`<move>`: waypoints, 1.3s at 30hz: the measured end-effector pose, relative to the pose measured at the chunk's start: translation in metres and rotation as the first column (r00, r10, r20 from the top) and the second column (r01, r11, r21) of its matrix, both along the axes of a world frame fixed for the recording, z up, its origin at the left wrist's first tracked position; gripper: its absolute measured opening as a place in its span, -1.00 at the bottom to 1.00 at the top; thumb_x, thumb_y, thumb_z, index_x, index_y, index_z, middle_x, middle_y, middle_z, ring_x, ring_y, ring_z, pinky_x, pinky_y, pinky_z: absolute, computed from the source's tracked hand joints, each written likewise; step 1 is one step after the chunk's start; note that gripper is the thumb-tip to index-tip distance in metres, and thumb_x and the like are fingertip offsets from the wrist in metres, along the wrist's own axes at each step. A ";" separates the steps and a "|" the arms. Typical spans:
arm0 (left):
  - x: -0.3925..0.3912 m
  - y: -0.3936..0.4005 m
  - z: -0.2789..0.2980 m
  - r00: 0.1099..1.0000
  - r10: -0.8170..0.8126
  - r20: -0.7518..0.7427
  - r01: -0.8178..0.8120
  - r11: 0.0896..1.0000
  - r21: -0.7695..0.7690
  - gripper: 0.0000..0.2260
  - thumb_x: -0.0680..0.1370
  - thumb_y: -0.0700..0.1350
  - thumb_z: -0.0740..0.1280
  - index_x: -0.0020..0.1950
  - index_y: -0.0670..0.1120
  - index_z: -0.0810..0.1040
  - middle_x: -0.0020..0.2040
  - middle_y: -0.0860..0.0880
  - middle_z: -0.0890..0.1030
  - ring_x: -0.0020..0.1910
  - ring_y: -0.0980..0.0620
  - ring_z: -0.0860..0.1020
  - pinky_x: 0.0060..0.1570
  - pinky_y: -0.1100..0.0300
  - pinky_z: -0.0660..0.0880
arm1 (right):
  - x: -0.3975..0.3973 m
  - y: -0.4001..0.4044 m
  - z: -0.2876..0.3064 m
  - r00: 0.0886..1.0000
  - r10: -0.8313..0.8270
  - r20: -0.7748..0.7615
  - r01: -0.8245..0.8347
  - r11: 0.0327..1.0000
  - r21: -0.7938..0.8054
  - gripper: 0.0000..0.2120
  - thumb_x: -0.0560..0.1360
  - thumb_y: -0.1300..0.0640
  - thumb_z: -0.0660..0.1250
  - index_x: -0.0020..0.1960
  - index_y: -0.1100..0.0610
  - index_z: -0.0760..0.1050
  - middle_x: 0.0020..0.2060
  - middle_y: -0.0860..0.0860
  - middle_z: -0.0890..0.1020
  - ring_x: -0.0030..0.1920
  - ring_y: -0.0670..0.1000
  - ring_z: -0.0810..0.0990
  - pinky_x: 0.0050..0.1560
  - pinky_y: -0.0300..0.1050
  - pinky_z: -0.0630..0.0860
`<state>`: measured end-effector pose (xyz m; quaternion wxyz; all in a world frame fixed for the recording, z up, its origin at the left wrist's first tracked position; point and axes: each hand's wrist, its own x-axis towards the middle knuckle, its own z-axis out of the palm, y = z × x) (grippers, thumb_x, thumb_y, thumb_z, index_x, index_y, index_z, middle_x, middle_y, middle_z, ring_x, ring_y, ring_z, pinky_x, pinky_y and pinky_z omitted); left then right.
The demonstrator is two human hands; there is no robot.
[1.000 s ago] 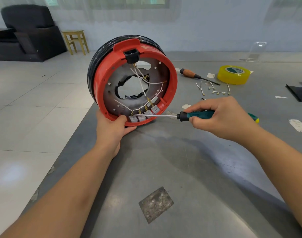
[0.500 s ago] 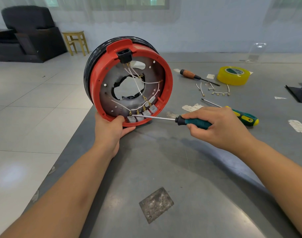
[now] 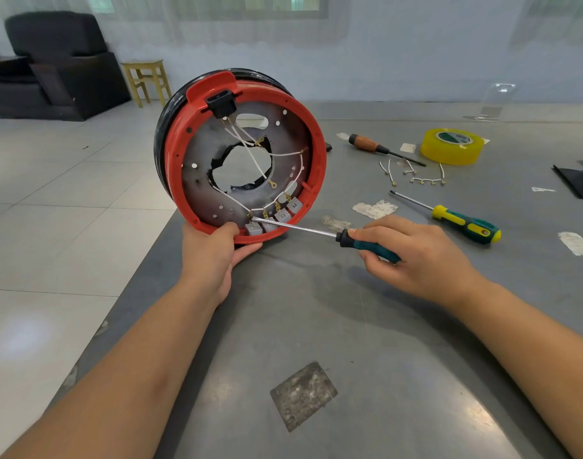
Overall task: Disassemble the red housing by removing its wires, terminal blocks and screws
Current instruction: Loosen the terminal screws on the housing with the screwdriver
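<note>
Head-worn wide-angle view, facing forward-down, close over table (image 3: 383,326); edges probably distorted.

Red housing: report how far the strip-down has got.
Done: several loose wires lie on the table. In hand: the left hand props the red housing upright while the right hand aims a screwdriver at the leftmost terminal block. Left: four terminal blocks and the white wires inside.

**Materials and finishes**

Red housing (image 3: 316,140): glossy moulded plastic around a dull, scorched metal plate (image 3: 197,190). Terminal blocks (image 3: 285,213): matt grey plastic. Screwdriver (image 3: 316,230): polished steel shaft, rubbery teal handle. Surface (image 3: 366,342): smooth, softly reflective grey metal. At 2 o'clock, tape roll (image 3: 452,146): glossy yellow.
</note>
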<state>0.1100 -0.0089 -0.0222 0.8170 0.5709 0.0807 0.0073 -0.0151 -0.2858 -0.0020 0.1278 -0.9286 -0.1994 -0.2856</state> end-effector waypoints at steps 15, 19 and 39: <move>-0.002 0.001 -0.001 1.000 -0.016 0.021 0.015 0.998 0.057 -0.62 0.56 -0.42 0.27 0.31 -0.10 0.48 0.18 -0.18 0.68 -0.01 -0.11 0.76 -0.11 -0.10 0.72 | -0.003 -0.014 0.029 0.984 -0.061 -0.167 0.118 0.925 0.361 -0.72 0.36 0.03 0.44 -0.01 -0.29 0.67 -0.20 -0.42 0.64 -0.22 -0.23 0.62 -0.27 -0.53 0.39; -0.003 0.001 -0.001 1.000 -0.004 0.020 0.003 0.999 0.052 -0.65 0.55 -0.38 0.31 0.32 -0.14 0.50 0.18 -0.21 0.68 0.00 -0.12 0.76 -0.12 -0.09 0.72 | -0.002 -0.011 0.030 0.974 -0.063 -0.216 0.137 0.928 0.347 -0.74 0.37 0.02 0.45 -0.01 -0.28 0.69 -0.22 -0.38 0.64 -0.25 -0.19 0.61 -0.31 -0.49 0.40; -0.005 0.003 0.008 1.000 -0.010 0.001 0.010 0.999 -0.032 -0.53 0.59 -0.39 0.14 0.40 0.01 0.50 0.19 -0.09 0.71 -0.09 -0.11 0.77 -0.21 -0.14 0.70 | -0.005 0.000 0.035 0.955 -0.048 -0.293 0.158 0.918 0.363 -0.73 0.39 0.04 0.48 -0.06 -0.35 0.67 -0.19 -0.29 0.68 -0.20 -0.10 0.64 -0.28 -0.31 0.55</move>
